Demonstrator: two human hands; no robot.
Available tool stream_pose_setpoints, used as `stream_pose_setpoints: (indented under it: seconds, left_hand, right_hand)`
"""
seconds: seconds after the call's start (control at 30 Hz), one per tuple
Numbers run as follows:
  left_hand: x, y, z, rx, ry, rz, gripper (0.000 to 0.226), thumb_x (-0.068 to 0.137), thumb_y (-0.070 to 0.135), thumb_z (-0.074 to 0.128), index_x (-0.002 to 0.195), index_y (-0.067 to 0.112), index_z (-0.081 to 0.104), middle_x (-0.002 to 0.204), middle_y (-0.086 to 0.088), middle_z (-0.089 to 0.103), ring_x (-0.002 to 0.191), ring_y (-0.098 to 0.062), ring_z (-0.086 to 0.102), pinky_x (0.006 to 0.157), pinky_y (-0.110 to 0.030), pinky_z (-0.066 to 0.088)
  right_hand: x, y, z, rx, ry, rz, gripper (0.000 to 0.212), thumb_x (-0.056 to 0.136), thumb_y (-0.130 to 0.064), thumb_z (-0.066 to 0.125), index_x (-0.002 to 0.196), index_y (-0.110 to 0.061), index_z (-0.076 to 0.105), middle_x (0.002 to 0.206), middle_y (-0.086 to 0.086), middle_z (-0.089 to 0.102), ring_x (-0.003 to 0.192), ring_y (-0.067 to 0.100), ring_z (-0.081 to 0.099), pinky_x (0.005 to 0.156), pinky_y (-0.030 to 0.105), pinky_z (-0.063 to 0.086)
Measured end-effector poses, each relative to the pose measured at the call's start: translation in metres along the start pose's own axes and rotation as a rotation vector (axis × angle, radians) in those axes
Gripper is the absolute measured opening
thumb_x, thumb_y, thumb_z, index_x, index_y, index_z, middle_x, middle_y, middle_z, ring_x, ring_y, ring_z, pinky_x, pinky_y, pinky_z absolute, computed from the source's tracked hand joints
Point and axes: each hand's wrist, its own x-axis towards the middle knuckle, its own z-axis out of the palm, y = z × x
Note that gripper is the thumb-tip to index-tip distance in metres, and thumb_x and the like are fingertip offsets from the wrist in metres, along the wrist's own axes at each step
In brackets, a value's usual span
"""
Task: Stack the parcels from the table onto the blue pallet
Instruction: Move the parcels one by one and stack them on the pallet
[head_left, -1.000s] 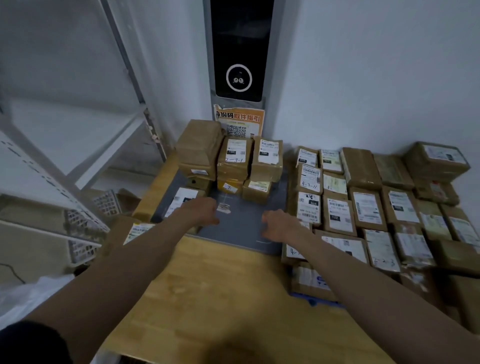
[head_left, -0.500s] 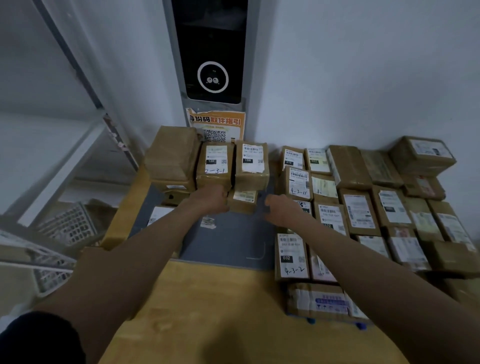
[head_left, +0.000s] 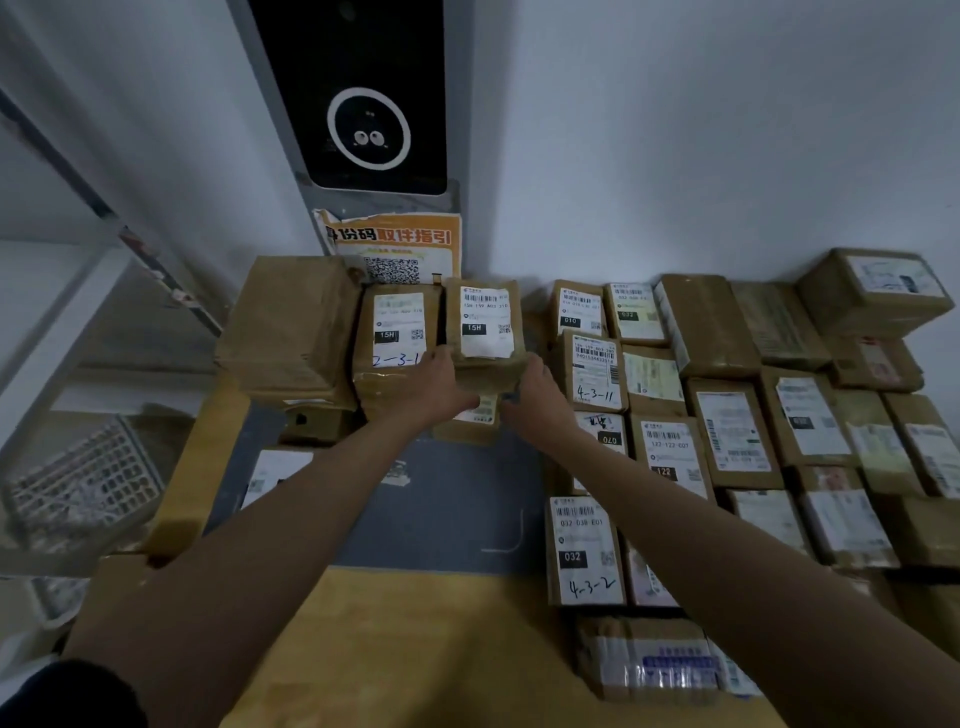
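1. Nearest us, the wooden surface (head_left: 415, 649) runs away from the body, with a grey mat (head_left: 447, 509) lying on its far half. A flat parcel with a white label (head_left: 270, 473) sits at the mat's left edge.

2. To the right, the blue pallet (head_left: 680, 699) shows only as a sliver under the nearest wrapped package; the stacked parcels (head_left: 737, 441) cover it in rows out to the wall.

3. Farther out, both arms reach to the remaining pile at the far end of the surface. Our left hand (head_left: 434, 387) and right hand (head_left: 535, 400) are set apart, one on each side of the 15H-labelled parcel (head_left: 485, 332), fingers curled on its near lower edges.

4. This parcel sits on top of smaller boxes, just beside its twin marked 2-3-1 (head_left: 397, 338) on the left.

5. We judge the step to be the pickup: the grip is on, the lift not yet made.

6. Next we would need to raise it straight off the pile without dragging the neighbour, then swing right to a gap on the pallet.
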Motion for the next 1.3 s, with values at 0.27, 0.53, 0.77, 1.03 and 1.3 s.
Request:
stream_pose_setpoints:
  seconds: [0.27, 0.53, 0.77, 1.03, 1.3]
  left_hand:
    - [0.016, 0.002, 0.012, -0.2, -0.013, 0.009, 0.084, 0.061, 0.032, 0.085, 0.136, 0.017, 0.049, 0.131, -0.006, 0.05, 0.123, -0.026, 0.048, 0.102, -0.047, 0.046]
    - [-0.018, -0.006, 0.034, -0.187, -0.014, 0.025, 0.1, 0.043, 0.052, 0.075, 0.134, 0.021, 0.046, 0.132, -0.007, 0.049, 0.12, -0.026, 0.052, 0.1, -0.044, 0.049]
    - [-0.103, -0.009, 0.033, -0.166, 0.023, 0.196, 0.091, 0.063, 0.04, 0.087, 0.141, 0.026, 0.042, 0.145, -0.002, 0.039, 0.126, -0.025, 0.05, 0.103, -0.048, 0.046]
    - [-0.188, -0.001, 0.061, -0.023, -0.05, 0.272, 0.086, 0.072, 0.033, 0.082, 0.144, 0.027, 0.036, 0.142, -0.001, 0.04, 0.119, -0.024, 0.054, 0.096, -0.047, 0.049]
    - [-0.228, 0.024, 0.096, 0.039, -0.126, 0.388, 0.09, 0.07, 0.032, 0.083, 0.145, 0.022, 0.036, 0.14, -0.001, 0.047, 0.128, -0.021, 0.045, 0.102, -0.038, 0.044]
  right_hand:
    - [0.02, 0.006, -0.004, 0.111, 0.083, 0.095, 0.082, 0.087, -0.016, 0.07, 0.15, -0.004, 0.019, 0.148, 0.017, 0.024, 0.132, 0.034, 0.037, 0.107, 0.041, 0.038]
    - [-0.015, 0.024, -0.016, 0.204, 0.047, 0.153, 0.056, 0.085, -0.009, 0.068, 0.135, -0.007, 0.042, 0.137, 0.013, 0.029, 0.115, 0.03, 0.049, 0.099, 0.041, 0.051]
    - [-0.11, 0.038, -0.011, 0.314, 0.097, 0.104, 0.055, 0.08, -0.009, 0.07, 0.129, -0.015, 0.046, 0.121, 0.003, 0.055, 0.108, 0.02, 0.057, 0.092, 0.041, 0.055]
    - [-0.212, 0.062, -0.009, 0.253, 0.145, 0.164, 0.047, 0.082, -0.01, 0.068, 0.123, -0.017, 0.045, 0.117, 0.004, 0.057, 0.102, 0.021, 0.059, 0.082, 0.041, 0.058]
    - [-0.283, 0.09, -0.034, 0.23, 0.22, 0.199, 0.042, 0.085, -0.003, 0.062, 0.123, -0.012, 0.046, 0.107, 0.0, 0.055, 0.095, 0.018, 0.058, 0.073, 0.036, 0.056]
